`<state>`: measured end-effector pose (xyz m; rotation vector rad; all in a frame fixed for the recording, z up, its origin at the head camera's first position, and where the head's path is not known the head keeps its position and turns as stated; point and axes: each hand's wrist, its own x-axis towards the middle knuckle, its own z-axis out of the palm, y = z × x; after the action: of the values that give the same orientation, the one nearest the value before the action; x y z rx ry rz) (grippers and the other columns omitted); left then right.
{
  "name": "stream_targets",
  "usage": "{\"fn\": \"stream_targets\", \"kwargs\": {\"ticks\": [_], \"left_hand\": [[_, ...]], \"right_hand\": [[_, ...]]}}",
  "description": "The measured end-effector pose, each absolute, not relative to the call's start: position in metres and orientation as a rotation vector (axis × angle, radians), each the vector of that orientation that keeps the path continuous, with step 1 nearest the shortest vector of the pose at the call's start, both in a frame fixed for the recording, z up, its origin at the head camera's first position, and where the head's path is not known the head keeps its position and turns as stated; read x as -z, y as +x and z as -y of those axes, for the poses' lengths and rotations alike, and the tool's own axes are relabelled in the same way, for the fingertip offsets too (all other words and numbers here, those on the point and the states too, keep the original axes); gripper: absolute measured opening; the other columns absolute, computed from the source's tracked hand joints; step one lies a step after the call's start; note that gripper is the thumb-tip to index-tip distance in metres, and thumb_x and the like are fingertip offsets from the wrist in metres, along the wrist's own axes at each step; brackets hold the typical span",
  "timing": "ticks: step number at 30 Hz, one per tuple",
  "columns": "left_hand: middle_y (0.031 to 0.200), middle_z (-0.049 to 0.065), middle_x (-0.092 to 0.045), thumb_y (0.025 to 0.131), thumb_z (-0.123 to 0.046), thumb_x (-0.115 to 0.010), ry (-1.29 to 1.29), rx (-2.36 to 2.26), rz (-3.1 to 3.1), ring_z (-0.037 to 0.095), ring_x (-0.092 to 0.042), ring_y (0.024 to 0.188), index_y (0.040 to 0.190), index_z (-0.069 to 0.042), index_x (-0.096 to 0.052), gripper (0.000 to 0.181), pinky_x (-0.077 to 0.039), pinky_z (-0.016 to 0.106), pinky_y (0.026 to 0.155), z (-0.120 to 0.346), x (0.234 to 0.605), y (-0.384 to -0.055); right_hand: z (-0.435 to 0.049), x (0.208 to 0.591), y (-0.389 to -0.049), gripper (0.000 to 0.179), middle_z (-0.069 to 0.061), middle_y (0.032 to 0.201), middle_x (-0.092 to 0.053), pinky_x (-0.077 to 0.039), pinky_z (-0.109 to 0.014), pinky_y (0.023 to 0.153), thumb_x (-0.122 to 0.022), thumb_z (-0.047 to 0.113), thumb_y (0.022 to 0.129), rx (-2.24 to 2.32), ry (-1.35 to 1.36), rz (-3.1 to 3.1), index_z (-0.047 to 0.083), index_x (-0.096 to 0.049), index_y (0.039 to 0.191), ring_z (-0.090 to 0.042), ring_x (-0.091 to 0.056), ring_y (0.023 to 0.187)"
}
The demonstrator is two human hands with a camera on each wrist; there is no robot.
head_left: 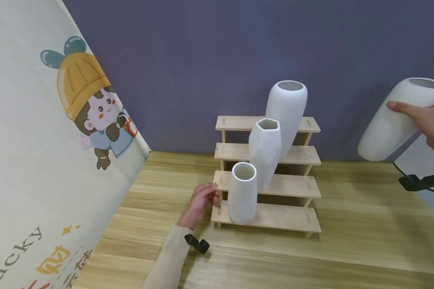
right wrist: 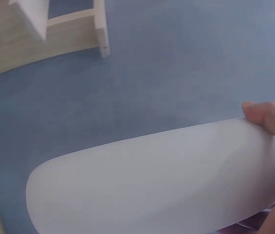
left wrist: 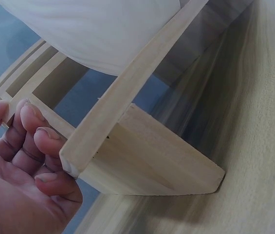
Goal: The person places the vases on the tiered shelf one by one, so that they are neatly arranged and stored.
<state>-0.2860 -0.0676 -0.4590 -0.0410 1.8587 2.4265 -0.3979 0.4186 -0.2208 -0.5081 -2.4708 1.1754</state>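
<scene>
My right hand [head_left: 432,124] grips a smooth white vase [head_left: 394,120] near its mouth and holds it tilted, off the table at the far right. In the right wrist view the thumb lies along the vase [right wrist: 152,180]. At the left end of a wooden stepped shelf [head_left: 289,218], my left hand [head_left: 202,200] pinches a board's edge, its other fingers curled beside the frame. Three white vases stand on the steps: a tall smooth vase [head_left: 287,104] behind, a faceted vase [head_left: 265,150] in the middle, and a short textured vase [head_left: 242,198] on the lowest step.
The shelf stands on a wood-grain table [head_left: 260,265] before a dark blue-grey wall [head_left: 188,72]. A pale panel [head_left: 32,132] with a cartoon figure and lettering borders the left. A dark cable [head_left: 398,167] runs at the right edge of the table.
</scene>
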Motion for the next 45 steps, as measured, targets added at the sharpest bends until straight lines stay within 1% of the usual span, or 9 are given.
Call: {"fn": "stream_targets", "kwargs": {"ticks": [8,20,24,27,29,31,37,42,45], "left_hand": [[0.054,-0.011,-0.059,0.102,-0.017,-0.049,-0.071,-2.445,-1.875,0.004,-0.052,0.051,0.064,-0.02,-0.062,0.041,-0.032,0.022,0.052,0.06,0.458,-0.299],[0.054,-0.011,-0.06,0.102,-0.017,-0.05,-0.076,-2.458,-1.884,0.004,-0.053,0.051,0.063,-0.02,-0.062,0.041,-0.033,0.021,0.052,0.054,0.457,-0.309],[0.054,-0.011,-0.06,0.102,-0.016,-0.05,-0.057,-2.445,-1.88,0.004,-0.053,0.051,0.063,-0.02,-0.063,0.041,-0.033,0.021,0.052,0.057,0.459,-0.306],[0.054,-0.01,-0.06,0.102,-0.016,-0.05,-0.054,-2.443,-1.878,0.004,-0.053,0.051,0.063,-0.019,-0.063,0.04,-0.032,0.021,0.052,0.06,0.459,-0.302],[0.054,-0.01,-0.06,0.102,-0.017,-0.051,-0.056,-2.443,-1.876,0.004,-0.053,0.051,0.064,-0.019,-0.063,0.04,-0.032,0.021,0.052,0.061,0.46,-0.3],[0.054,-0.009,-0.059,0.102,-0.017,-0.051,-0.054,-2.44,-1.876,0.005,-0.052,0.051,0.064,-0.018,-0.063,0.04,-0.032,0.021,0.052,0.062,0.461,-0.298],[0.054,-0.009,-0.059,0.102,-0.016,-0.05,-0.061,-2.434,-1.877,0.005,-0.052,0.051,0.063,-0.019,-0.062,0.04,-0.031,0.022,0.052,0.061,0.46,-0.297],[0.054,-0.01,-0.059,0.102,-0.016,-0.049,-0.042,-2.428,-1.874,0.004,-0.052,0.051,0.063,-0.019,-0.062,0.042,-0.032,0.021,0.052,0.062,0.459,-0.296],[0.054,-0.011,-0.059,0.102,-0.016,-0.049,-0.037,-2.429,-1.874,0.004,-0.052,0.05,0.063,-0.019,-0.062,0.042,-0.032,0.021,0.051,0.063,0.459,-0.296]], "right_hand": [[-0.414,0.198,-0.422,0.092,0.009,0.164,-0.019,-0.024,-0.059,0.121,-0.065,0.052,0.089,-1.217,-0.437,2.479,0.037,-0.005,0.157,-0.007,-0.031,0.137],[-0.396,0.161,-0.454,0.094,0.014,0.16,-0.021,-0.025,-0.041,0.124,-0.067,0.046,0.09,-1.257,-0.325,2.479,0.035,-0.003,0.157,-0.004,-0.032,0.138],[-0.388,0.152,-0.448,0.095,0.019,0.155,-0.024,-0.04,-0.029,0.114,-0.071,0.044,0.088,-1.251,-0.311,2.451,0.035,-0.006,0.157,0.0,-0.035,0.132],[-0.383,0.148,-0.439,0.096,0.019,0.153,-0.028,-0.048,-0.01,0.083,-0.073,0.041,0.087,-1.265,-0.253,2.433,0.032,-0.008,0.158,0.003,-0.038,0.126],[-0.377,0.146,-0.431,0.096,0.02,0.152,-0.029,-0.05,-0.017,0.091,-0.072,0.043,0.087,-1.25,-0.225,2.443,0.032,-0.009,0.158,0.003,-0.04,0.124],[-0.373,0.145,-0.427,0.095,0.019,0.149,-0.034,-0.049,-0.015,0.083,-0.074,0.042,0.085,-1.229,-0.194,2.445,0.031,-0.013,0.157,0.001,-0.042,0.12],[-0.357,0.142,-0.425,0.093,0.011,0.149,-0.042,-0.049,-0.042,0.107,-0.076,0.048,0.083,-1.12,-0.18,2.474,0.031,-0.023,0.157,-0.009,-0.047,0.114],[-0.348,0.136,-0.43,0.091,0.024,0.131,-0.04,-0.05,-0.01,0.071,-0.079,0.04,0.081,-1.228,-0.141,2.434,0.029,-0.028,0.155,0.002,-0.045,0.099],[-0.343,0.134,-0.432,0.091,0.024,0.132,-0.038,-0.052,-0.012,0.078,-0.08,0.04,0.08,-1.252,-0.145,2.436,0.03,-0.027,0.154,0.001,-0.045,0.104]]}}
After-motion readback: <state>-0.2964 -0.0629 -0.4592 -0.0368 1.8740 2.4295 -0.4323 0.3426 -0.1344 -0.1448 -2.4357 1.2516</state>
